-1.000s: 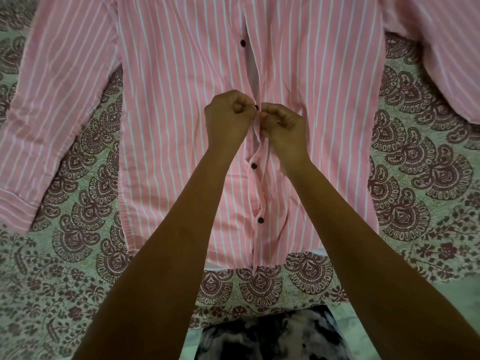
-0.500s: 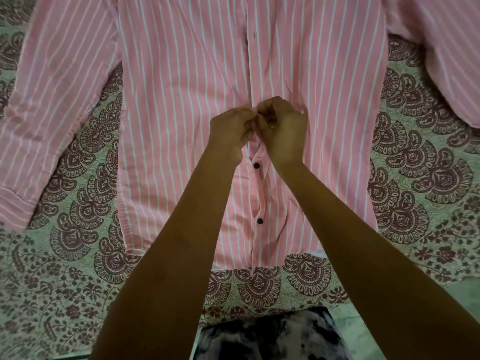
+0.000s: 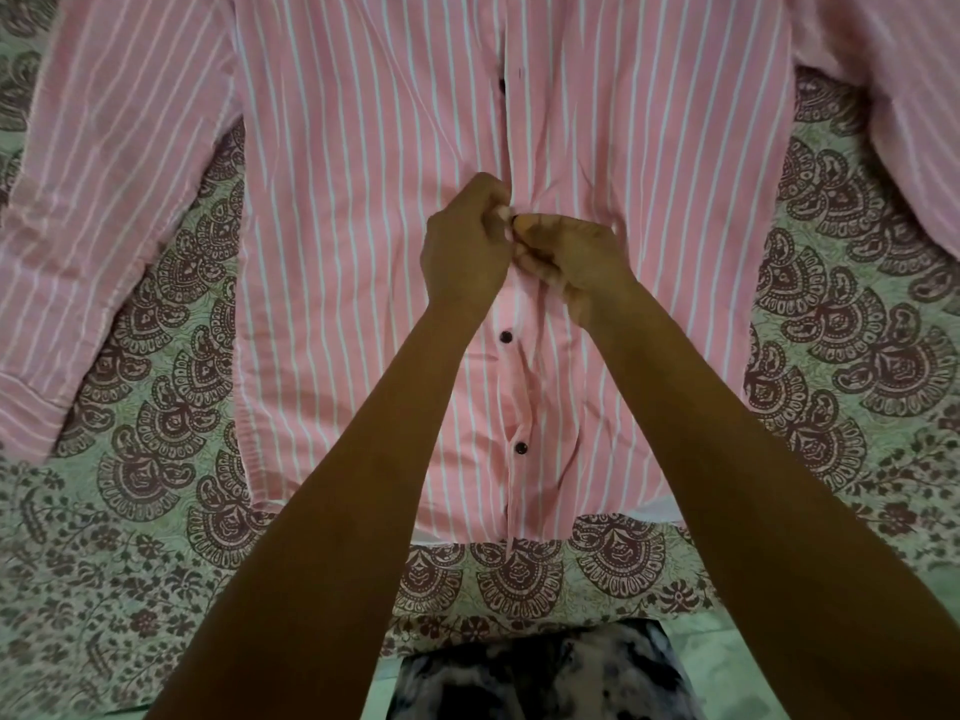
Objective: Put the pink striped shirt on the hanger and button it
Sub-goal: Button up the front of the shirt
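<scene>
The pink striped shirt (image 3: pixel 363 200) lies flat, front up, with its hem toward me and both sleeves spread out. My left hand (image 3: pixel 465 246) and my right hand (image 3: pixel 571 262) meet at the placket in the middle of the shirt, each pinching one edge of the fabric around a dark button (image 3: pixel 514 220). Below my hands two dark buttons (image 3: pixel 505 336) show on the lower placket, where the edges gape a little. Another button (image 3: pixel 502 85) shows higher up. No hanger is in view; the collar is out of frame.
The shirt rests on a pale green bedsheet (image 3: pixel 156 511) with dark maroon paisley print. A black and white patterned cloth (image 3: pixel 540 672), on my lap or knees, lies at the bottom edge. The left sleeve (image 3: pixel 93 200) and right sleeve (image 3: pixel 883 70) reach the frame edges.
My hands stay at the same middle button, fingers shifting closer together. The gap in the placket above my hands has drawn shut.
</scene>
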